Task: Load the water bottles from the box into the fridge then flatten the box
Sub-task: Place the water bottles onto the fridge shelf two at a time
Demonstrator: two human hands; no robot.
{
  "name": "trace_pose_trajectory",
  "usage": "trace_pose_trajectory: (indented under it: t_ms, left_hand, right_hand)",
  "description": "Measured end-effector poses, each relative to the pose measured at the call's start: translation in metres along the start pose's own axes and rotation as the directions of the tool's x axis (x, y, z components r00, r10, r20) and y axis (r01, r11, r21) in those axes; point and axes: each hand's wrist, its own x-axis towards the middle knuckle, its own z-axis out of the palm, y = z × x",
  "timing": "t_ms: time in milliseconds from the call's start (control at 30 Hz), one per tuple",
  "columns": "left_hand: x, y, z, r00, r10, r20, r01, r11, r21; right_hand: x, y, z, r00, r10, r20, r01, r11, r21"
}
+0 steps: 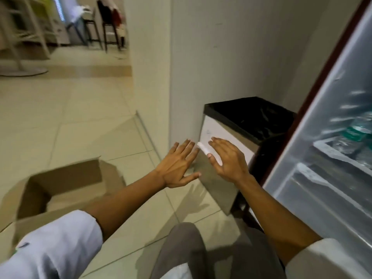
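An open cardboard box (60, 190) sits on the floor at the lower left, its flaps up and its inside looking bare. The fridge (330, 150) stands at the right with its door open, and water bottles (360, 129) with green labels lie on a shelf inside. My left hand (179, 166) and my right hand (227, 158) hover side by side in mid-air between box and fridge, fingers straight and spread, holding nothing. One finger of my right hand wears a white bandage.
A white bin (237, 137) with a black liner stands against the wall beside the fridge. A wall corner (171, 77) rises behind my hands. Chairs and tables (96, 31) are far back at the left. Tiled floor lies around the box.
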Motion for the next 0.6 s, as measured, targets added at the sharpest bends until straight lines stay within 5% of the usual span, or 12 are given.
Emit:
trace_pose_trajectory:
  t_ms: [167, 333, 467, 600]
  left_hand:
    - [-0.084, -0.037, 0.026, 0.971, -0.224, 0.089, 0.223, 0.975, 0.012]
    - [-0.185, -0.066, 0.042, 0.865, -0.462, 0.196, 0.457, 0.886, 0.077]
    - [-0.269, -0.08, 0.055, 0.702, -0.643, 0.306, 0.65, 0.754, 0.093]
    - [-0.343, -0.084, 0.075, 0.46, -0.816, 0.349, 0.819, 0.542, 0.188]
  right_hand:
    - [0.017, -0.067, 0.07, 0.983, -0.122, 0.138, 0.097, 0.98, 0.175]
    - [0.022, -0.147, 0.129, 0.937, -0.275, 0.217, 0.195, 0.924, 0.33]
    - [0.018, -0.211, 0.168, 0.884, -0.4, 0.242, 0.272, 0.862, 0.428]
    - [0.011, -0.271, 0.199, 0.82, -0.493, 0.29, 0.3, 0.803, 0.515]
